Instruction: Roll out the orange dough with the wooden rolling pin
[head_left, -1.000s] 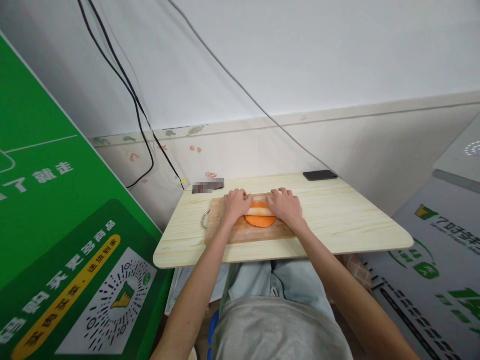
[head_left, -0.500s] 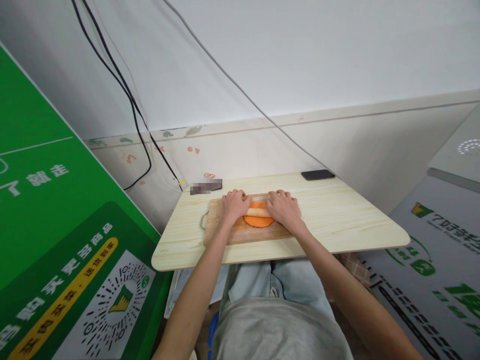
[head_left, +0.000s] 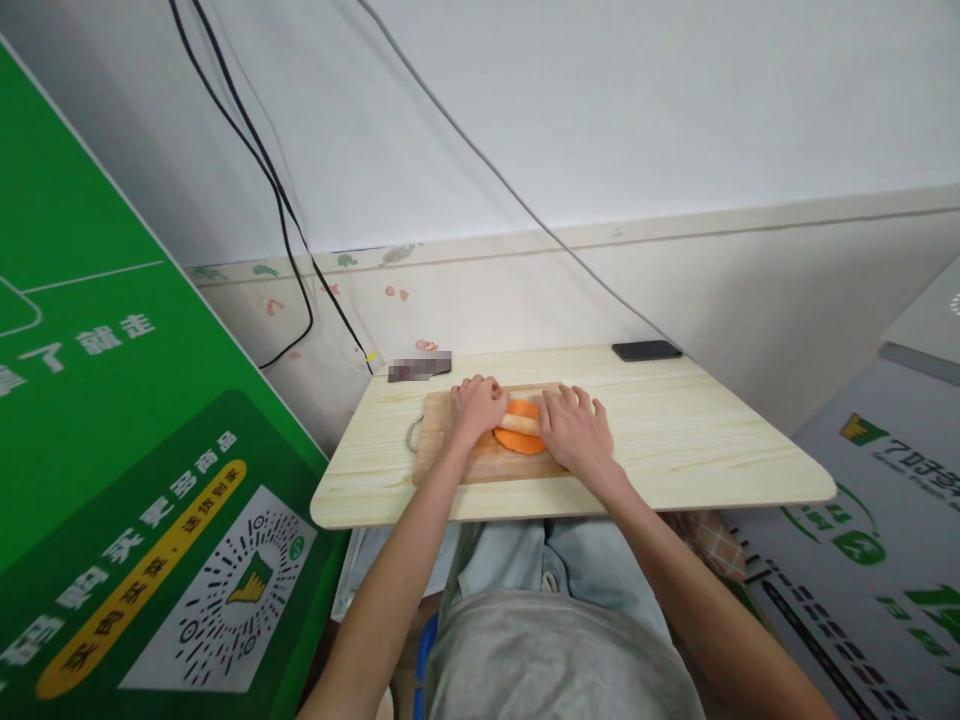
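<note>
A pale wooden rolling pin (head_left: 520, 425) lies across a flat orange piece of dough (head_left: 520, 443) on a wooden cutting board (head_left: 480, 468). My left hand (head_left: 478, 408) is curled over the pin's left end. At the other end, my right hand (head_left: 576, 428) rests over the pin with its fingers bent and slightly spread. Both hands cover the pin's ends, so only its middle shows. Dough shows on the near and far sides of the pin. A metal handle (head_left: 412, 434) sticks out from the board's left side.
The light wood table (head_left: 697, 450) stands against a white wall. A black phone (head_left: 646, 350) lies at its back right, and a partly blurred dark object (head_left: 420, 367) at its back left. Cables (head_left: 289, 215) hang down the wall. A green printed panel (head_left: 150, 400) rises on the left.
The view has shifted slightly. The rolling pin now tilts a little, its right end nearer me. My right hand has come slightly nearer too, and its fingers are more spread.
</note>
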